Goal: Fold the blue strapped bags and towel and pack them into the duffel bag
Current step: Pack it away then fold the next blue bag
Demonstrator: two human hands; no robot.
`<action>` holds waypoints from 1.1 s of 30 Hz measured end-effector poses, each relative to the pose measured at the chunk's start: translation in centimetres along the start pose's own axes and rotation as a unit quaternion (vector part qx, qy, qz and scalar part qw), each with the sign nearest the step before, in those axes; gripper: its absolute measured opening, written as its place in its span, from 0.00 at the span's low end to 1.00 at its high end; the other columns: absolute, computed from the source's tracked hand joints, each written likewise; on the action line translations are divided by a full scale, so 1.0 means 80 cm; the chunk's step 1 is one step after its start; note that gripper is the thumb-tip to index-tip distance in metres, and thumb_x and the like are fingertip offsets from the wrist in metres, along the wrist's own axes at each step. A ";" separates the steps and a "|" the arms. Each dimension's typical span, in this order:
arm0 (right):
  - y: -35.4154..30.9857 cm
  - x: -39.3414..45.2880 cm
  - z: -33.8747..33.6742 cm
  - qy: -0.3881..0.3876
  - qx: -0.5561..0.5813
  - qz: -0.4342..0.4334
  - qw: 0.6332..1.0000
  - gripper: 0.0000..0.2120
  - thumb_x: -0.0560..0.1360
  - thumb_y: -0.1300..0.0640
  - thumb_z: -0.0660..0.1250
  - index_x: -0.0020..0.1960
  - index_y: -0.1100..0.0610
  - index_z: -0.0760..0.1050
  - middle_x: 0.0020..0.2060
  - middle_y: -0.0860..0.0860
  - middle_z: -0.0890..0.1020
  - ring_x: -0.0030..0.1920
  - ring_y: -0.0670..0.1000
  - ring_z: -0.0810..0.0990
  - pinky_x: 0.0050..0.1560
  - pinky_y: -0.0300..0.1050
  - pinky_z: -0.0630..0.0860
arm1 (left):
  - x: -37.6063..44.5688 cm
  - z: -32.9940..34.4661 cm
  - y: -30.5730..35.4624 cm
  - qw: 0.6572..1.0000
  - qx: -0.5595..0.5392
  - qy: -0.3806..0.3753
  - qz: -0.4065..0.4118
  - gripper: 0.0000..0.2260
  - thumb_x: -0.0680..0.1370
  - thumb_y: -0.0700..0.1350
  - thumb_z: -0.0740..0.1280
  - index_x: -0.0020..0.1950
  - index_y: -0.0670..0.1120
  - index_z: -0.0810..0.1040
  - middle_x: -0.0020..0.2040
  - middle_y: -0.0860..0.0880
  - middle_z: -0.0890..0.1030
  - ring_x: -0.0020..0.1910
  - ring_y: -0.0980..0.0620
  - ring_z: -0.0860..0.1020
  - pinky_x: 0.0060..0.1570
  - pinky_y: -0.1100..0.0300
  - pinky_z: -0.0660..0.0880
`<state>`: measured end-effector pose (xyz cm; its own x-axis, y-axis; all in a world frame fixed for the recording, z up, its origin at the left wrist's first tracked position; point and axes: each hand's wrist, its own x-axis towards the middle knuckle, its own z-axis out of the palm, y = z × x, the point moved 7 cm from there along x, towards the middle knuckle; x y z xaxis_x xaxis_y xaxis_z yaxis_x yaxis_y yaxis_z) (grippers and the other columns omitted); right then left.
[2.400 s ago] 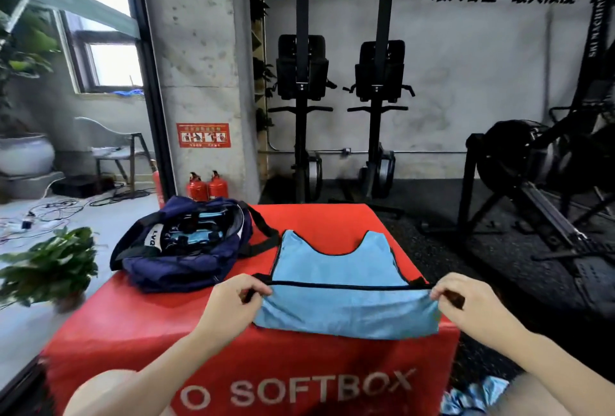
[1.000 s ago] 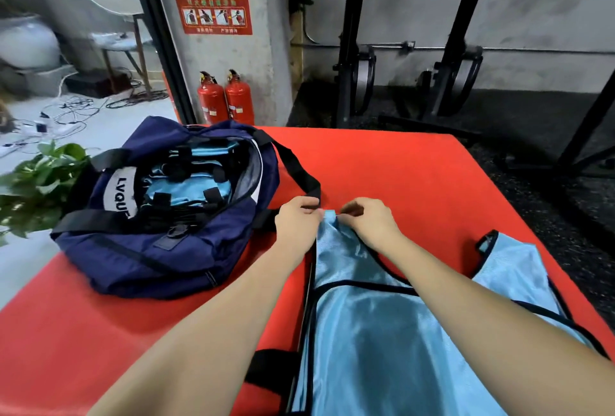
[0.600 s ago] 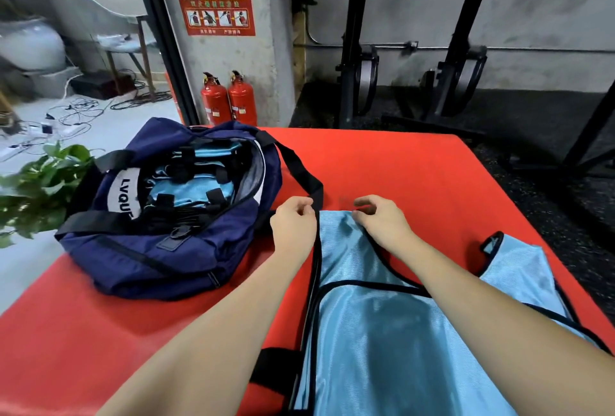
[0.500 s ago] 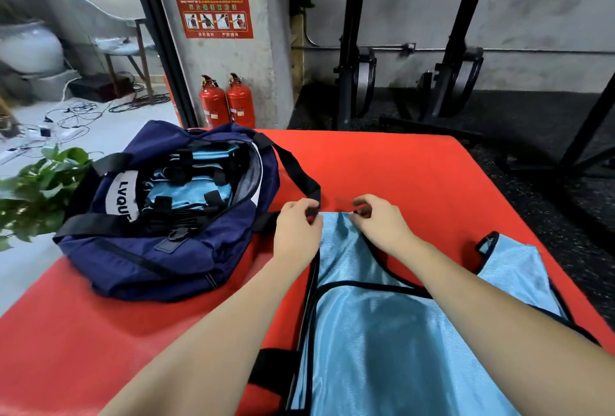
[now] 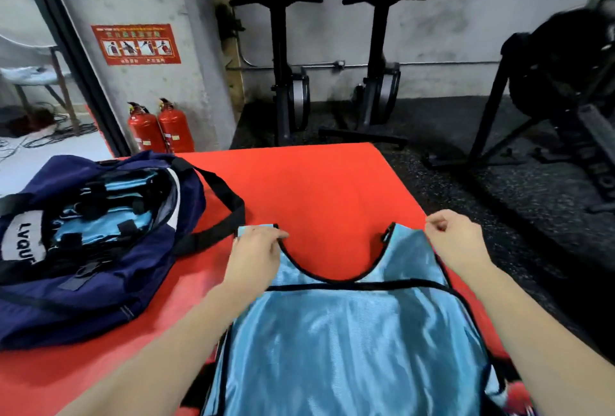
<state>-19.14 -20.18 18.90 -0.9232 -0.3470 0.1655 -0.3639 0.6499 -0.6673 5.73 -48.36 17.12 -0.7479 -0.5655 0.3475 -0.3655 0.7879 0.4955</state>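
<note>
A light blue strapped bag with black trim lies flat on the red soft box, its two shoulder straps pointing away from me. My left hand presses on the left strap with fingers fairly straight. My right hand pinches the top of the right strap at the box's right edge. The navy duffel bag sits open at the left, with several folded blue strapped bags inside. Its black shoulder strap loops out toward my left hand.
Two red fire extinguishers stand on the floor behind the box by a concrete pillar. Black gym machines line the back wall, and another machine stands at the right. Dark rubber floor surrounds the box on the right.
My hands were together at one strap near the duffel. They have spread apart, one to each strap, and the blue bag now lies flat and spread out. The camera has tilted up.
</note>
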 end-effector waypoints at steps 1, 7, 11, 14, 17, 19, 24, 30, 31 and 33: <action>0.016 0.000 -0.006 -0.002 -0.005 0.010 1.000 0.06 0.76 0.58 0.69 0.51 0.56 0.83 0.46 0.54 0.86 0.50 0.56 0.83 0.53 0.44 0.73 | -0.003 0.016 0.032 0.999 -0.029 -0.019 0.030 0.15 0.77 0.39 0.62 0.57 0.50 0.84 0.55 0.51 0.84 0.58 0.47 0.78 0.61 0.50 0.73; 0.055 0.004 -0.002 -0.054 -0.027 0.040 0.997 0.08 0.78 0.54 0.69 0.50 0.58 0.83 0.48 0.56 0.85 0.54 0.58 0.82 0.55 0.46 0.72 | 0.019 0.109 0.192 0.979 -0.143 -0.139 0.029 0.14 0.79 0.43 0.68 0.64 0.46 0.79 0.52 0.46 0.85 0.50 0.48 0.82 0.57 0.57 0.75; 0.053 0.006 0.017 -0.125 -0.030 0.043 0.991 0.07 0.74 0.57 0.71 0.51 0.57 0.81 0.45 0.54 0.85 0.52 0.56 0.82 0.51 0.43 0.72 | 0.060 0.157 0.224 0.971 -0.156 -0.166 -0.073 0.18 0.80 0.51 0.66 0.68 0.45 0.75 0.57 0.45 0.82 0.52 0.46 0.79 0.48 0.65 0.70; 0.044 0.009 0.030 -0.164 -0.070 0.008 0.984 0.06 0.72 0.57 0.70 0.48 0.56 0.82 0.44 0.54 0.85 0.49 0.55 0.83 0.48 0.43 0.74 | 0.083 0.179 0.222 0.960 -0.182 -0.154 -0.148 0.16 0.78 0.50 0.70 0.63 0.45 0.79 0.53 0.46 0.84 0.52 0.45 0.82 0.53 0.59 0.76; 0.047 0.015 0.035 -0.174 -0.075 0.009 0.982 0.08 0.72 0.59 0.67 0.47 0.58 0.84 0.45 0.56 0.86 0.49 0.57 0.83 0.49 0.45 0.78 | 0.085 0.187 0.210 0.935 -0.256 -0.122 -0.212 0.13 0.74 0.40 0.71 0.57 0.49 0.83 0.40 0.48 0.83 0.33 0.52 0.79 0.36 0.64 0.75; 0.053 0.019 0.034 -0.186 -0.066 0.026 0.980 0.06 0.73 0.60 0.67 0.44 0.56 0.83 0.44 0.55 0.85 0.47 0.55 0.82 0.47 0.42 0.75 | 0.081 0.189 0.204 0.920 -0.301 -0.100 -0.231 0.15 0.73 0.36 0.68 0.54 0.52 0.83 0.42 0.47 0.84 0.32 0.55 0.77 0.32 0.67 0.72; 0.052 0.031 0.037 -0.168 0.019 0.049 0.984 0.13 0.78 0.50 0.66 0.44 0.59 0.80 0.38 0.56 0.83 0.43 0.59 0.82 0.49 0.50 0.80 | 0.065 0.182 0.207 0.871 -0.436 -0.074 -0.213 0.18 0.76 0.30 0.65 0.59 0.47 0.82 0.52 0.45 0.81 0.43 0.61 0.77 0.40 0.75 0.72; 0.047 0.030 0.043 -0.136 0.238 0.132 0.953 0.22 0.76 0.43 0.71 0.31 0.54 0.71 0.27 0.49 0.73 0.31 0.51 0.71 0.35 0.45 0.67 | 0.059 0.182 0.201 0.839 -0.497 -0.068 -0.209 0.15 0.76 0.30 0.67 0.56 0.46 0.83 0.49 0.44 0.84 0.50 0.51 0.80 0.57 0.58 0.77; 0.049 0.030 0.044 -0.133 0.294 0.151 0.934 0.17 0.76 0.48 0.73 0.34 0.56 0.76 0.30 0.48 0.76 0.33 0.49 0.73 0.36 0.43 0.69 | 0.058 0.182 0.200 0.836 -0.502 -0.066 -0.211 0.13 0.77 0.30 0.68 0.55 0.45 0.83 0.47 0.43 0.84 0.48 0.50 0.80 0.58 0.55 0.77; 0.048 0.030 0.044 -0.121 0.404 0.177 0.889 0.05 0.74 0.58 0.75 0.42 0.59 0.82 0.36 0.51 0.82 0.39 0.49 0.78 0.42 0.40 0.74 | 0.059 0.183 0.198 0.833 -0.507 -0.058 -0.213 0.11 0.77 0.32 0.69 0.54 0.46 0.84 0.45 0.45 0.84 0.44 0.51 0.79 0.55 0.54 0.77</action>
<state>-22.32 -20.93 14.19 -0.8728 -0.4165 -0.2545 0.2420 0.0835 -0.9667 -11.70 -34.98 14.92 -0.7395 -0.6680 -0.0827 0.0006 -0.1235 0.9923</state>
